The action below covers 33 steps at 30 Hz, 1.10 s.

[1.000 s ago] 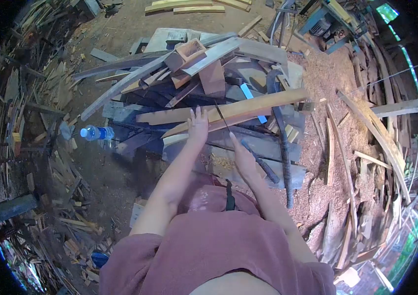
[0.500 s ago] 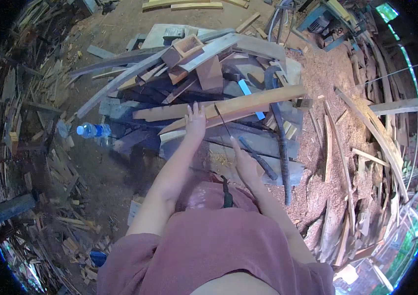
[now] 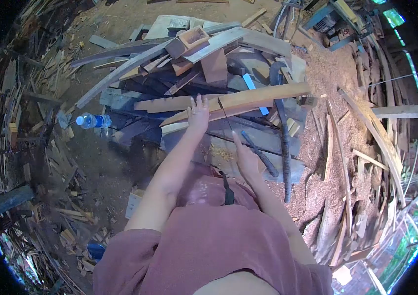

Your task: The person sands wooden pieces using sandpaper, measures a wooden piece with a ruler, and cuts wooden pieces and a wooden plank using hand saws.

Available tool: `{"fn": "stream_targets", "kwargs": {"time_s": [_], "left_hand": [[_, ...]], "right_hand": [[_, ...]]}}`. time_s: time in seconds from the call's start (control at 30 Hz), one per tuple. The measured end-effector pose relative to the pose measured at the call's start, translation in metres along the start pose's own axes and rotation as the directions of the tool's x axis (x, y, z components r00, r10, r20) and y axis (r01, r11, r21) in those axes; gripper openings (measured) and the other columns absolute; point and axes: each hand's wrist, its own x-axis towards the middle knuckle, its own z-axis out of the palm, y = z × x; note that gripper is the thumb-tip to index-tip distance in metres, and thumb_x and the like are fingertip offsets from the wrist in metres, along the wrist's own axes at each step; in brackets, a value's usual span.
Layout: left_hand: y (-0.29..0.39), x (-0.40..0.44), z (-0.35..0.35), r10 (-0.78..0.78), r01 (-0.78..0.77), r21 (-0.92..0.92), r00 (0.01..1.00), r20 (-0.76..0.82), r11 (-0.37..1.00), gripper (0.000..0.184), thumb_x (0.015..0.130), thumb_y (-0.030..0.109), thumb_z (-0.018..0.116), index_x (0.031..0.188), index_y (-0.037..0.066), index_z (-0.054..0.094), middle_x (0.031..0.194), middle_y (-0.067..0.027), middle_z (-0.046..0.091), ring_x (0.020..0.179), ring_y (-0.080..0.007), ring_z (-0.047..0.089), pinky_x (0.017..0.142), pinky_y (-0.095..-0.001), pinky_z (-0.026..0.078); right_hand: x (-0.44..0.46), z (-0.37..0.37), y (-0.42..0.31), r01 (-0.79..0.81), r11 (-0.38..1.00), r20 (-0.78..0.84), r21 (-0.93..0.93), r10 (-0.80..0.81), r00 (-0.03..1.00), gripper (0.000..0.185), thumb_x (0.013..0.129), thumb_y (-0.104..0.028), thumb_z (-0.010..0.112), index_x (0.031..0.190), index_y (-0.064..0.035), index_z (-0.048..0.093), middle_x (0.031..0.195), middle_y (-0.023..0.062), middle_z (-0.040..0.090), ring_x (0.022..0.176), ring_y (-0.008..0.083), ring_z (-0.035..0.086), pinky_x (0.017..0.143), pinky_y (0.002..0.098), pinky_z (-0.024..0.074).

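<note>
A long curved wooden plank (image 3: 263, 96) lies across a heap of timber in front of me. My left hand (image 3: 198, 116) rests on it, fingers stretched and spread over the wood. Just to the right, my right hand (image 3: 247, 158) is closed round the handle of a thin, dark-bladed handsaw (image 3: 226, 115). The blade is seen nearly edge-on and reaches across the plank; my fingers hide most of the handle. Close to my right hand lies a dark-handled tool (image 3: 263, 158), perhaps a chisel.
A plastic water bottle (image 3: 91, 121) lies to the left. Behind the plank are a wooden box (image 3: 189, 40) and stacked boards (image 3: 219, 49). A dark curved bar (image 3: 284, 142) lies at right, near sawdust (image 3: 312, 196). A machine with a motor (image 3: 324, 24) stands back right.
The saw and my right hand have moved slightly forward, away from me. My left hand stays on the plank. The whole view has shifted a little.
</note>
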Motion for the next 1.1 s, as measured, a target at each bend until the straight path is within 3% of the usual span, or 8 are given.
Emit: {"fn": "stream_targets", "kwargs": {"time_s": [0.13, 0.27, 0.37, 0.43, 0.53, 0.83, 0.93, 1.1], "left_hand": [[0.002, 0.002, 0.004, 0.016, -0.015, 0.022, 0.999, -0.034, 1.0, 0.06, 0.074, 0.018, 0.067, 0.127, 0.006, 0.042, 0.135, -0.0157, 0.033, 0.124, -0.0386, 0.033, 0.095, -0.0518, 0.037], [0.0, 0.002, 0.002, 0.017, -0.017, 0.04, 1.0, -0.018, 0.999, 0.062, 0.074, 0.019, 0.068, 0.128, 0.006, 0.041, 0.135, -0.0155, 0.032, 0.125, -0.0381, 0.032, 0.095, -0.0522, 0.037], [0.0, 0.002, 0.006, 0.006, -0.005, 0.037, 0.999, -0.031, 0.999, 0.062, 0.073, 0.02, 0.068, 0.128, 0.006, 0.042, 0.135, -0.0151, 0.032, 0.125, -0.038, 0.032, 0.096, -0.0522, 0.036], [-0.001, 0.001, 0.006, -0.006, 0.006, 0.037, 1.0, -0.016, 0.999, 0.062, 0.073, 0.02, 0.068, 0.128, 0.007, 0.042, 0.136, -0.015, 0.033, 0.125, -0.0379, 0.032, 0.096, -0.0522, 0.036], [0.0, 0.003, 0.009, 0.002, -0.001, 0.036, 1.0, -0.025, 0.999, 0.062, 0.073, 0.02, 0.068, 0.128, 0.007, 0.042, 0.136, -0.0149, 0.033, 0.125, -0.0377, 0.032, 0.096, -0.0521, 0.036], [-0.002, 0.003, 0.006, 0.0, 0.0, -0.004, 0.999, -0.033, 1.0, 0.057, 0.075, 0.017, 0.065, 0.127, 0.007, 0.043, 0.136, -0.0169, 0.033, 0.125, -0.0407, 0.031, 0.096, -0.0519, 0.036], [0.0, 0.0, 0.004, 0.015, -0.015, 0.008, 0.999, -0.029, 1.0, 0.058, 0.075, 0.018, 0.065, 0.127, 0.008, 0.042, 0.136, -0.0158, 0.033, 0.125, -0.039, 0.032, 0.096, -0.052, 0.036], [0.001, 0.002, 0.002, 0.011, -0.011, 0.023, 1.0, -0.02, 1.0, 0.056, 0.076, 0.019, 0.063, 0.127, 0.007, 0.042, 0.135, -0.0154, 0.034, 0.125, -0.0379, 0.033, 0.095, -0.052, 0.037]], "right_hand": [[0.045, 0.009, -0.002, -0.028, 0.999, 0.017, -0.029, 0.029, 0.999, 0.065, 0.083, -0.007, 0.045, 0.14, -0.0236, 0.019, 0.073, 0.0175, 0.059, 0.065, 0.0335, 0.061, 0.055, 0.0439, 0.0484], [0.03, 0.004, -0.008, -0.023, 1.0, 0.013, -0.015, 0.023, 1.0, 0.065, 0.083, -0.006, 0.045, 0.14, -0.0235, 0.02, 0.074, 0.017, 0.059, 0.063, 0.0323, 0.06, 0.054, 0.044, 0.0482], [0.007, -0.012, -0.01, -0.133, 0.991, 0.187, 0.023, 0.126, 0.974, 0.066, 0.08, -0.001, 0.041, 0.14, -0.0205, 0.022, 0.077, 0.0206, 0.058, 0.07, 0.037, 0.059, 0.062, 0.0478, 0.0456], [0.002, -0.003, -0.006, -0.041, 0.999, 0.034, 0.031, 0.04, 0.999, 0.062, 0.083, -0.007, 0.045, 0.139, -0.0237, 0.024, 0.072, 0.0165, 0.058, 0.061, 0.0318, 0.06, 0.053, 0.0439, 0.0479], [0.039, 0.012, -0.001, -0.013, 1.0, -0.005, 0.019, 0.013, 1.0, 0.064, 0.082, -0.008, 0.048, 0.139, -0.0244, 0.023, 0.072, 0.0166, 0.058, 0.062, 0.0324, 0.06, 0.054, 0.0439, 0.0481], [-0.009, 0.004, 0.007, -0.024, 0.996, 0.02, 0.088, 0.022, 1.0, 0.068, 0.08, -0.004, 0.046, 0.14, -0.0242, 0.021, 0.079, 0.0179, 0.06, 0.067, 0.0357, 0.06, 0.058, 0.048, 0.0473], [0.018, 0.004, 0.006, -0.074, 0.997, 0.054, 0.032, 0.072, 0.996, 0.068, 0.079, -0.005, 0.047, 0.139, -0.0244, 0.022, 0.08, 0.0178, 0.06, 0.066, 0.0349, 0.061, 0.057, 0.0464, 0.048], [0.031, 0.018, 0.004, 0.027, 1.0, -0.07, 0.01, -0.026, 0.997, 0.065, 0.081, -0.008, 0.049, 0.139, -0.0227, 0.024, 0.067, 0.0149, 0.059, 0.058, 0.0316, 0.06, 0.049, 0.0443, 0.0472]]}}
